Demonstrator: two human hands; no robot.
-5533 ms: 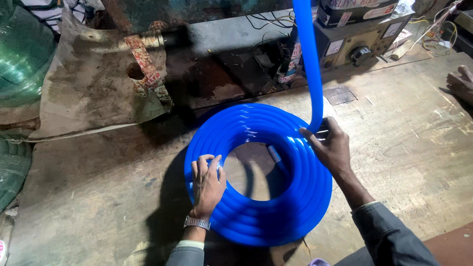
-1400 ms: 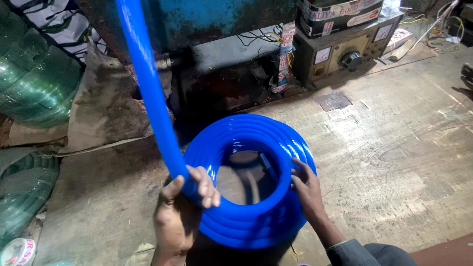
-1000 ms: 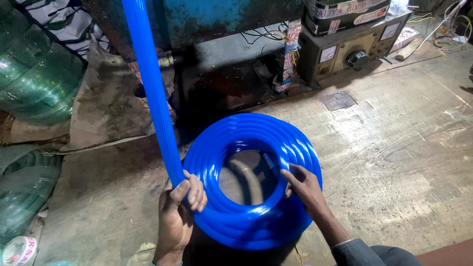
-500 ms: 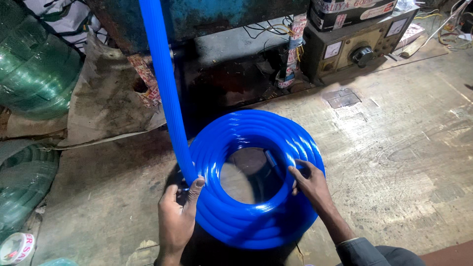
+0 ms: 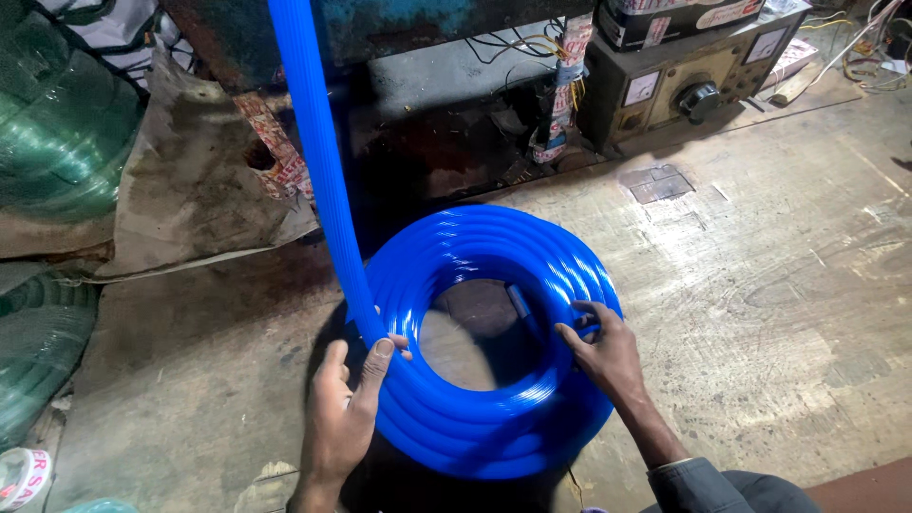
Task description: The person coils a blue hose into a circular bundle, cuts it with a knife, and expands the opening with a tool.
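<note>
Wooden floor (image 5: 760,285): worn planks, bears everything below. Dark machine body (image 5: 427,104) stands far beyond both hands; a grey control box with dial (image 5: 684,90) sits beyond the right hand. Green hose coils (image 5: 57,133) lie well out past the left hand. Blue hose coil (image 5: 494,332) lies flat on the floor between the two hands, several turns stacked. Free hose length (image 5: 313,152) rises steeply from the left-hand grip toward the top of frame. Left hand (image 5: 347,413): fingers wrapped over the coil's near-left edge where the free length meets it, holding hose. Right hand (image 5: 603,356): fingers curled over the coil's right rim, gripping the turns.
</note>
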